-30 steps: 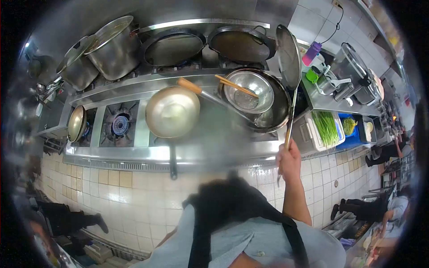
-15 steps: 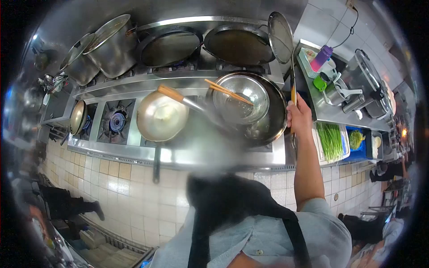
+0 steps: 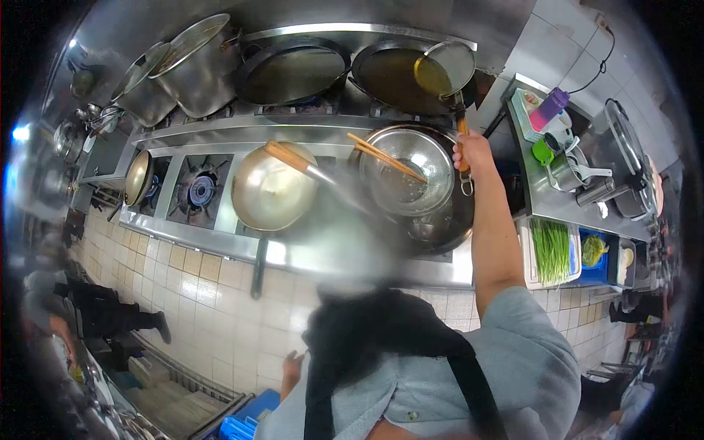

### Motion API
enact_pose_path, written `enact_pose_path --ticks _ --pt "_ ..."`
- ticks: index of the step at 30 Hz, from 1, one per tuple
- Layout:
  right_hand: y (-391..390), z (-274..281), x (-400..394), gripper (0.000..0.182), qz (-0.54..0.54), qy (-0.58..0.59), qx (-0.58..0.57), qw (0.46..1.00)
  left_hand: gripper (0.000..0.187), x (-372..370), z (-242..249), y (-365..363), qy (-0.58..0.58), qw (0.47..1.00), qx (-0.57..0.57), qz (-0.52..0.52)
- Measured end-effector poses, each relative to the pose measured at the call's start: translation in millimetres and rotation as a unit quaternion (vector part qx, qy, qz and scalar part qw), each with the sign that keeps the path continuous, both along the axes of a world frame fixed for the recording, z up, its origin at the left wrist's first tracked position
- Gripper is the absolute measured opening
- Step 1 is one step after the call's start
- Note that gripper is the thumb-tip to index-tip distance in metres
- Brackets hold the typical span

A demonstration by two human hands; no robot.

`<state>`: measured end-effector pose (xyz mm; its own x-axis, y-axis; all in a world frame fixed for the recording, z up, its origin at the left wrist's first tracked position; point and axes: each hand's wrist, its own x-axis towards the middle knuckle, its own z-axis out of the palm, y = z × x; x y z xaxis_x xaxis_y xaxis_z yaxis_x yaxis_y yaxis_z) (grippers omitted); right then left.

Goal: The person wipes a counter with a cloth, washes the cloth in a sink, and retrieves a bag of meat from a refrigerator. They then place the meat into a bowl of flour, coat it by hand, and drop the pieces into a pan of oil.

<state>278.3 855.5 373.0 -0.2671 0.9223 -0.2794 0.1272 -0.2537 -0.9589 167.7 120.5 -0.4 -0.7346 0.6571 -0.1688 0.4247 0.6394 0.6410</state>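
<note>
My right hand [image 3: 475,154] is closed around the wooden handle of a long-handled mesh strainer [image 3: 458,62]. The strainer's round head is over the right side of the back wok [image 3: 392,77], which holds dark liquid. Below and left of that hand, a metal colander [image 3: 441,180] rests in a large front wok [image 3: 460,227], with wooden chopsticks [image 3: 389,159] lying across it. Low beside my body, my left hand [image 3: 292,367] shows small, its fingers apart and nothing seen in them. Whitish haze blurs the middle of the view, over a wooden-handled utensil [image 3: 293,155].
A shiny pan [image 3: 268,194] sits on the front stove, its handle [image 3: 259,271] jutting over the edge. Tall pots [image 3: 192,77] and another wok [image 3: 293,77] stand behind. At right are a purple bottle [image 3: 551,106], a cooker [image 3: 616,147] and green stalks [image 3: 551,249]. People stand at both sides.
The strainer has swung from upright beside the back wok to over its right side, as my right hand moved up and slightly left. My left hand has come into view.
</note>
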Motion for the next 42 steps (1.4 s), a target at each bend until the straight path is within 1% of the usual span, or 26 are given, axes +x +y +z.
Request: enact_pose_path --ticks 1,4,6,9,12,13,15,17,18,19,20,21,24,26,27,28,29,30,31,33,34,36,37,39,40,42 --pt "1 -4 -5 0.009 0.009 0.014 -0.007 1.0 0.032 5 2 -2 0.0 1.0 -0.007 0.002" --pt "-4 0 -16 0.01 0.022 0.031 -0.02 0.999 0.03 16 -5 -6 -0.05 0.995 -0.083 0.013" --pt "-6 2 -18 0.01 0.067 0.042 -0.034 0.996 0.029 21 -10 -9 -0.071 0.99 -0.119 0.015" --pt "-17 7 -19 0.011 0.091 0.073 -0.069 0.991 0.027 25 -24 -14 -0.088 0.984 -0.157 0.011" --pt "-26 10 -11 0.012 0.119 0.097 -0.087 0.984 0.025 18 -39 -11 -0.085 0.981 -0.174 0.0" --pt "-29 11 -7 0.012 0.118 0.098 -0.087 0.984 0.025 15 -43 -10 -0.078 0.982 -0.172 -0.004" --pt "-35 16 4 0.015 0.154 0.109 -0.073 0.979 0.024 3 -47 -3 -0.047 0.988 -0.146 -0.019" --pt "-45 26 17 0.016 0.159 0.111 -0.072 0.978 0.027 -5 -23 5 -0.044 0.997 -0.038 -0.044" --pt "-50 30 24 0.018 0.164 0.113 -0.073 0.977 0.029 -10 26 31 -0.044 0.997 0.014 -0.061" --pt "-53 31 31 0.018 0.163 0.113 -0.073 0.977 0.029 -12 70 66 -0.044 0.997 0.014 -0.062" --pt "-56 32 38 0.019 0.161 0.115 -0.073 0.978 0.032 -14 107 99 -0.203 0.974 -0.036 0.095" --pt "-59 34 45 0.021 0.159 0.117 -0.072 0.978 0.035 -16 127 117 -0.351 0.899 -0.084 0.248" --pt "-75 46 62 0.022 0.144 0.11 -0.046 0.982 0.04 -19 140 131 -0.371 0.885 -0.091 0.268" --pt "-80 51 72 0.024 0.134 0.111 -0.041 0.984 0.041 -18 144 130 -0.363 0.889 -0.102 0.26" --pt "-82 55 77 0.027 0.121 0.101 -0.02 0.987 0.041 -17 144 128 -0.357 0.892 -0.113 0.254" --pt "-82 57 80 0.03 0.108 0.09 0.001 0.99 0.042 -18 105 98 -0.278 0.948 -0.092 0.123" --pt "-79 56 82 0.038 0.097 0.064 0.02 0.993 0.042 -19 68 68 -0.156 0.985 -0.07 -0.01" --pt "-78 58 82 0.038 0.096 0.064 0.02 0.993 0.043 -20 34 42 -0.025 0.993 -0.038 -0.108" --pt "-78 61 80 0.039 0.074 0.034 0.05 0.995 0.043 -20 37 42 -0.025 0.993 -0.038 -0.108" --pt "-72 62 77 0.04 0.033 -0.022 0.094 0.995 0.043 -19 38 40 -0.107 0.975 -0.177 -0.082" --pt "-67 60 75 0.04 0.033 -0.022 0.094 0.995 0.043 -19 31 36 -0.107 0.975 -0.177 -0.081" --pt "-55 52 70 0.04 0.007 -0.059 0.142 0.988 0.04 -18 25 34 -0.184 0.969 -0.161 -0.028" --pt "-50 50 66 0.04 0.009 -0.059 0.142 0.988 0.04 -17 37 40 -0.184 0.969 -0.16 -0.026" --pt "-43 46 55 0.035 0.0 -0.113 0.156 0.981 0.042 -18 67 58 -0.119 0.961 -0.236 -0.078" --pt "-39 42 50 0.035 0.002 -0.113 0.156 0.981 0.042 -18 66 59 -0.12 0.961 -0.236 -0.076" --pt "-30 34 37 0.029 0.016 -0.087 0.091 0.992 0.044 -18 64 60 -0.152 0.96 -0.235 -0.019"
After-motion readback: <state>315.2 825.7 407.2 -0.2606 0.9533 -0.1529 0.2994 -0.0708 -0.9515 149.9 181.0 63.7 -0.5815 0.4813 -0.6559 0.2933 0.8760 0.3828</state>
